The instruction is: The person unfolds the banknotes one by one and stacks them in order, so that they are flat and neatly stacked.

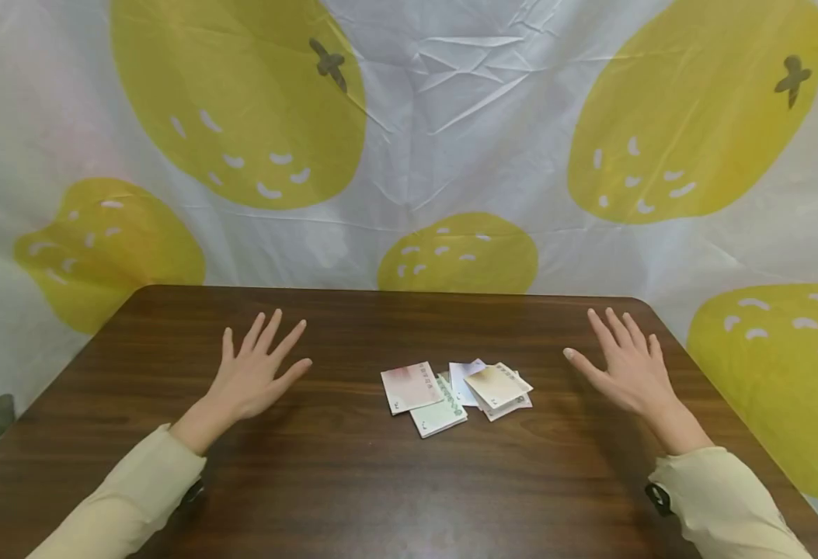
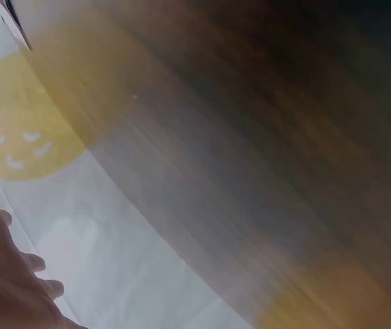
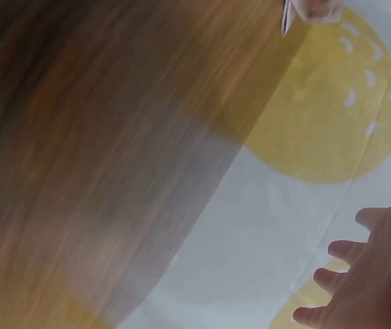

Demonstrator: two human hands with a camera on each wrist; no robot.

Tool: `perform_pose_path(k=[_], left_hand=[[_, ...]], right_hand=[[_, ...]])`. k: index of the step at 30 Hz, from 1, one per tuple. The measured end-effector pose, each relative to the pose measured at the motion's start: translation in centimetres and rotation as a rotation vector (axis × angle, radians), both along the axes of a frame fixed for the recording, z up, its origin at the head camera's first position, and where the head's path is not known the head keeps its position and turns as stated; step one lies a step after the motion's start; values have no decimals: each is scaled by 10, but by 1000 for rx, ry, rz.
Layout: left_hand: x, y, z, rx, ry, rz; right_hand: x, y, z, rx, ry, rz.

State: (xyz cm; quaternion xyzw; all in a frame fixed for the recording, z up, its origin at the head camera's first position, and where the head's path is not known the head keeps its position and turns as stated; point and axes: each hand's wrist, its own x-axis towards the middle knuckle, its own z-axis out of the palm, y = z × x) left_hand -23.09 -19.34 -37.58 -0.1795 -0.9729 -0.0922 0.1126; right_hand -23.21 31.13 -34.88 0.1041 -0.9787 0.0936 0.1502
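Cream sleeves (image 1: 129, 485), black wrist devices (image 1: 658, 498).

Head camera looks forward-down; wrist views share tabletop (image 1: 409, 481).

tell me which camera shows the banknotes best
The head view: it shows the banknotes in full, overlapping on the dark wooden table, with their colours distinct. The left wrist view catches only a sliver near its top-left corner; the right wrist view shows a small part, cut off by the top edge.
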Motion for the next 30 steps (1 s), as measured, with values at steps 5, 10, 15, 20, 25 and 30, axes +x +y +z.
perform_pose_path(k=[5,10,15,20,25,30], left_hand=[[-2,9,-1,24,29,-30],[-1,19,0,70,58,-71],[1,29,2,127,83,-117],[2,36,0,205,79,-136],[2,42,-1,300,49,-144],[1,48,-1,358,-12,-130]], right_hand=[[-5,-14,0,-30,17,31],[-9,-29,-3,-117,113,95],[-12,-47,-4,-249,157,145],[-12,-62,-8,-372,152,163],[-12,-74,-11,-458,103,172],[-13,-82,-14,-554,-9,179]])
